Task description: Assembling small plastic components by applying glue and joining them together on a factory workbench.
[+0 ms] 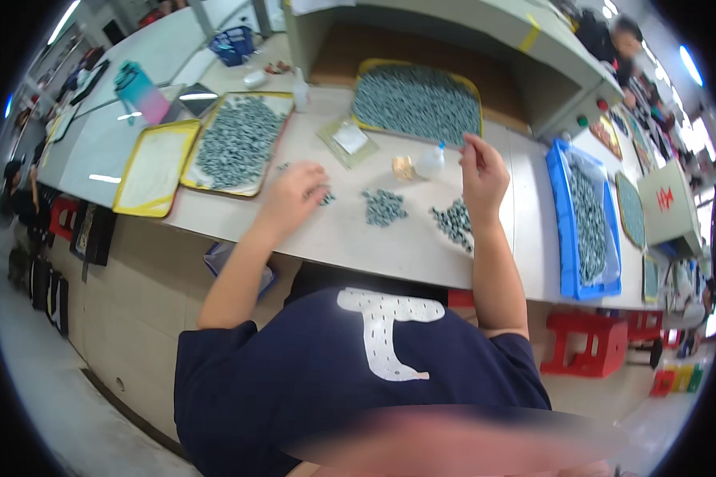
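Low over the tabletop, my left hand [294, 195] has its fingers curled in, and a few small grey-green pieces [328, 199] lie by its fingertips. Whatever it may hold is hidden. My right hand [485, 176] is raised, with thumb and fingertips pinched together; anything between them is too small to name. Below it lies a loose heap of darker small pieces [453, 222]. Between the hands sits another heap of grey-green pieces [384, 207]. A translucent squeeze bottle with a blue tip [430, 161] stands beyond, beside a small tan pile [403, 167].
At the left, a yellow-rimmed tray [239, 143] full of pieces adjoins a bare yellow-edged tray [155, 171]. Another full tray [418, 99] sits under the shelf. A blue bin [561, 215] stands right. A flat packet [348, 141], white bottle [301, 91] and red stool [585, 342] are around.
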The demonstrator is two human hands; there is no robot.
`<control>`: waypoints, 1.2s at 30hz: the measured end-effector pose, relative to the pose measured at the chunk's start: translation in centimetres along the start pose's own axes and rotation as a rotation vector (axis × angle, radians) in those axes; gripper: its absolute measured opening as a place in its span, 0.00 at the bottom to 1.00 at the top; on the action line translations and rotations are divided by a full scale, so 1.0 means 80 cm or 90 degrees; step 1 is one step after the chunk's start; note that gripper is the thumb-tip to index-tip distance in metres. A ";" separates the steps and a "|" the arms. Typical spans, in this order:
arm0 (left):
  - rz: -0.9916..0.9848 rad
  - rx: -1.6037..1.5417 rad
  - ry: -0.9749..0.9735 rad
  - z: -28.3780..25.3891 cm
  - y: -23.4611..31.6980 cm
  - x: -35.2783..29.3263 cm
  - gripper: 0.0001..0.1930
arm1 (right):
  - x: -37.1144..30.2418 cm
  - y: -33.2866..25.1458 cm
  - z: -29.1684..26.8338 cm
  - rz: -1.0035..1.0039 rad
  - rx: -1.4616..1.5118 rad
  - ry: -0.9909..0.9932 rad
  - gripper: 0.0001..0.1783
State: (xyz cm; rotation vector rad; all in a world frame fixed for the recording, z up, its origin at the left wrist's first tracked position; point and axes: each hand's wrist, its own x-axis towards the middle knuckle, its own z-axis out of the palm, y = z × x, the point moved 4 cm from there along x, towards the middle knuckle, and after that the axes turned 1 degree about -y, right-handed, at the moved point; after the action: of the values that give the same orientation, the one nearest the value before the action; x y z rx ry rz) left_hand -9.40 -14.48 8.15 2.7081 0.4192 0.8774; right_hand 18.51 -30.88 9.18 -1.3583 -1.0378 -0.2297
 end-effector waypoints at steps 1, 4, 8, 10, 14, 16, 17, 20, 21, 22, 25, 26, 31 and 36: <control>0.025 0.030 -0.009 -0.003 0.022 -0.012 0.10 | -0.003 -0.013 -0.006 0.002 -0.010 -0.004 0.09; 0.061 0.152 0.021 -0.034 0.090 -0.040 0.12 | -0.017 -0.060 -0.022 0.009 -0.033 -0.051 0.09; 0.077 0.176 -0.007 -0.044 0.113 -0.061 0.14 | -0.020 -0.086 -0.034 0.027 -0.027 -0.075 0.09; 0.071 0.154 -0.023 -0.041 0.114 -0.073 0.15 | -0.025 -0.096 -0.041 0.033 -0.019 -0.084 0.09; 0.031 0.162 -0.045 -0.042 0.123 -0.093 0.16 | -0.035 -0.104 -0.055 0.065 -0.019 -0.083 0.09; -0.021 0.167 -0.002 -0.046 0.127 -0.096 0.19 | -0.037 -0.105 -0.060 0.066 -0.046 -0.083 0.09; -0.048 0.169 0.019 -0.048 0.128 -0.097 0.20 | -0.037 -0.104 -0.061 0.068 -0.061 -0.084 0.09; -0.115 0.216 0.023 -0.044 0.123 -0.096 0.26 | -0.037 -0.101 -0.057 0.054 -0.049 -0.067 0.08; -0.145 0.243 0.027 -0.039 0.119 -0.096 0.28 | -0.037 -0.099 -0.056 0.043 -0.041 -0.055 0.07; -0.145 0.236 0.024 -0.031 0.115 -0.097 0.28 | -0.039 -0.095 -0.056 0.047 -0.048 -0.056 0.07; -0.218 0.226 -0.001 -0.017 0.094 -0.092 0.36 | -0.036 -0.083 -0.052 0.057 -0.025 -0.061 0.07; -0.216 0.223 -0.002 -0.011 0.091 -0.091 0.36 | -0.037 -0.077 -0.053 0.059 -0.029 -0.059 0.07; -0.245 0.218 -0.008 -0.013 0.076 -0.066 0.39 | -0.018 -0.066 -0.044 0.047 -0.063 -0.070 0.08; -0.231 0.203 -0.007 -0.026 0.075 -0.037 0.39 | 0.006 -0.093 -0.045 0.000 -0.101 -0.066 0.06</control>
State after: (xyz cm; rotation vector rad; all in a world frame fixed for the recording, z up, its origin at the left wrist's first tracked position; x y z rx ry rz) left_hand -11.86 -20.73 10.22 2.7730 1.0899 0.7437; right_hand 15.43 -35.77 15.06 -1.5269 -1.1243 -0.2487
